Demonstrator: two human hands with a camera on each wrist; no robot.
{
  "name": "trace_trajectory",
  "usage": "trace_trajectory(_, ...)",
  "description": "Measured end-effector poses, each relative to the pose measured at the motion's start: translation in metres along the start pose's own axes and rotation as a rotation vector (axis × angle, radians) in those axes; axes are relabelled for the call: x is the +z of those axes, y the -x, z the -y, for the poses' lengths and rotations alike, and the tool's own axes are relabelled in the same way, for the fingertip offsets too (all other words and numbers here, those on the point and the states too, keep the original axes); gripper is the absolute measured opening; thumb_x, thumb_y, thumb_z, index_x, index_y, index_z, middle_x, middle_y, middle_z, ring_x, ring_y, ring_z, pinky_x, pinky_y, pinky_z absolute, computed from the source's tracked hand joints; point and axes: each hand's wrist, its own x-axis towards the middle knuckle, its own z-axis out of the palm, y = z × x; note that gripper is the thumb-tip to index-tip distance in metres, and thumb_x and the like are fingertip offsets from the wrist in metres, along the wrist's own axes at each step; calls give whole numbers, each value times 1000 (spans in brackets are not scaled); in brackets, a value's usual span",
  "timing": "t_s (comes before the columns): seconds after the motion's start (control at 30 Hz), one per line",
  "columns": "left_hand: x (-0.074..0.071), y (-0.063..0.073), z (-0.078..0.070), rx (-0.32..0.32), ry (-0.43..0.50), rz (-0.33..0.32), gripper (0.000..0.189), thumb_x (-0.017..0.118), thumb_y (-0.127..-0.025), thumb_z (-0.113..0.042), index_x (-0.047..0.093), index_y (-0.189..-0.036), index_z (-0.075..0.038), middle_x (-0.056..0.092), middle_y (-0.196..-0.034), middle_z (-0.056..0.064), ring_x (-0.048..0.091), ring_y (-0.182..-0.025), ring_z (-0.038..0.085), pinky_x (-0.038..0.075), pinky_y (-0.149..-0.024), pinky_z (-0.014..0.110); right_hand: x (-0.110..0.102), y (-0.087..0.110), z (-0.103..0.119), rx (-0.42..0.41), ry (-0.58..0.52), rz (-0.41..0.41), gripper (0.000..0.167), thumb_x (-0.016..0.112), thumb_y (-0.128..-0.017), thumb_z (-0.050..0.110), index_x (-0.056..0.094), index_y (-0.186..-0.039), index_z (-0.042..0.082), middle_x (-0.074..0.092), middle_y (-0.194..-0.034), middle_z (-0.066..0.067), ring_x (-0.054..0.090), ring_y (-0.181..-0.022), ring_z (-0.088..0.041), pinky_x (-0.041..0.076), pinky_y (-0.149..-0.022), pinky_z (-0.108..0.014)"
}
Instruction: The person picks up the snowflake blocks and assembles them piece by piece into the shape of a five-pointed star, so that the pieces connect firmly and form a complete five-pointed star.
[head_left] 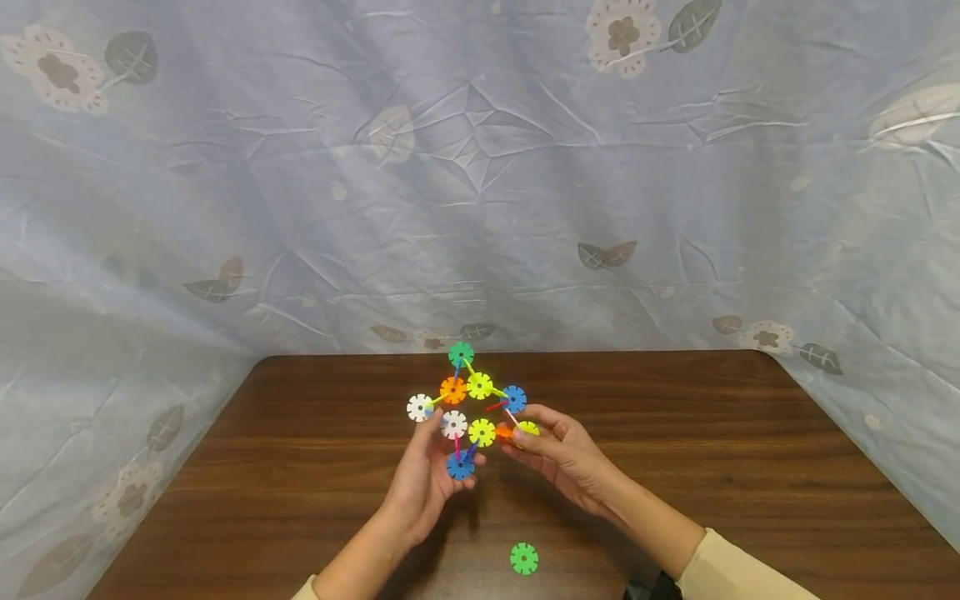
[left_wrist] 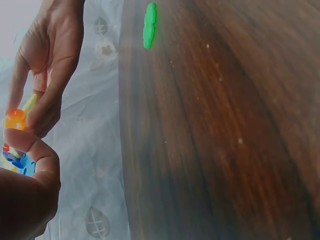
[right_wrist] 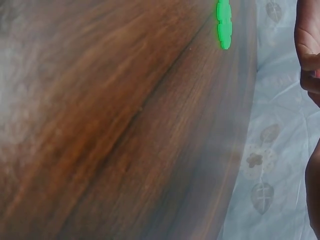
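Observation:
Both hands hold a star-like frame of notched plastic discs, raised over the table in the head view. A green disc (head_left: 461, 354) tops it, with an orange disc (head_left: 453, 390) and a yellow disc (head_left: 479, 386) beneath. My left hand (head_left: 423, 487) grips the lower left, near a white disc (head_left: 453, 425) and a blue disc (head_left: 460, 465). At the lower right, my right hand (head_left: 566, 458) pinches a yellow-green disc (head_left: 528, 428) beside an orange piece (head_left: 504, 433). Thin sticks or edge-on discs link the parts. In the left wrist view, fingers hide much of the frame.
A loose light-green disc (head_left: 524, 558) lies flat on the dark wooden table (head_left: 300, 483), nearer the front edge than the hands. Behind and beside the table hangs a grey-blue flowered cloth (head_left: 480, 208). A black object (head_left: 652, 586) shows by the right sleeve.

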Motion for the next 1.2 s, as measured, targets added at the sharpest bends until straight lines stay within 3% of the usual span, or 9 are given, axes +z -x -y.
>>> trace_trajectory(0.1,2,-1,1,7,0,-23,39,41,-110,-50,37,-132,-18,61,-106,-2,67,-79,11,51,-61,21,-1,1,0,-14,8,-4,21,66,-101,2,67,-117,15,69,-118,0,74,-110,-13,58,-104,-30)
trace_trajectory(0.27,5,-2,3,21,-35,-77,39,58,-107,-26,35,-136,-14,61,-105,-2,68,-78,9,53,-60,18,-3,1,-1,-28,37,-7,22,67,-100,3,67,-119,15,71,-117,2,75,-108,-12,59,-103,-30)
trace_trajectory(0.37,6,-2,5,22,-47,-106,42,61,-105,-19,36,-137,-10,65,-102,-3,69,-77,8,55,-60,17,-3,1,-2,-34,57,-6,22,67,-100,3,66,-119,15,73,-116,2,74,-108,-13,59,-103,-30)
trace_trajectory(0.63,9,-4,10,37,-56,-167,38,66,-103,-16,39,-128,-9,67,-96,-5,68,-74,6,54,-57,16,-3,2,-2,-31,108,-3,23,68,-100,4,63,-121,12,73,-116,2,74,-109,-12,59,-104,-30)
trace_trajectory(0.87,12,-3,12,52,-62,-206,38,67,-102,-15,40,-129,-9,68,-95,-6,68,-71,5,54,-58,15,-3,3,-3,-44,181,-7,26,72,-98,8,62,-122,9,76,-114,4,74,-109,-12,60,-101,-29)
trace_trajectory(1.2,16,-5,14,27,-43,-222,35,66,-102,-13,41,-126,-8,68,-93,-7,68,-70,5,57,-61,17,-6,2,-5,-63,234,-24,33,73,-97,6,57,-126,-1,77,-112,4,76,-105,-12,62,-97,-30)
